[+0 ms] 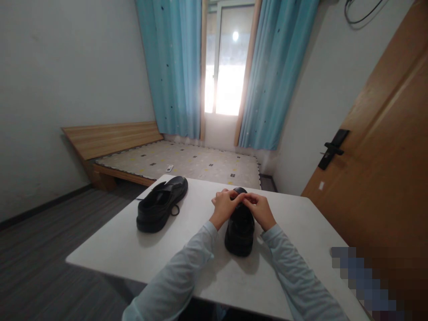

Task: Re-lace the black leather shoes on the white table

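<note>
A black shoe (pixel 239 232) stands on the white table (pixel 200 249) in front of me, its heel toward me. Over its upper, my left hand (pixel 226 204) is closed with thumb and fingers pinched together. My right hand (pixel 259 207) meets it from the other side, its fingers also pinched, and the fingertips of both hands nearly touch. What they pinch is too small and covered to make out. To the left, a second black shoe (pixel 160 207) rests on the table, its tongue raised and a dark lace loop (pixel 175 210) hanging at its side.
Something flat and pale (pixel 150 191) lies at the table's left edge behind the second shoe. Beyond the table is a bed (pixel 187 160) with a small white object (pixel 170 168) on it. A wooden door (pixel 377 178) stands at the right; a pixelated patch covers the lower right.
</note>
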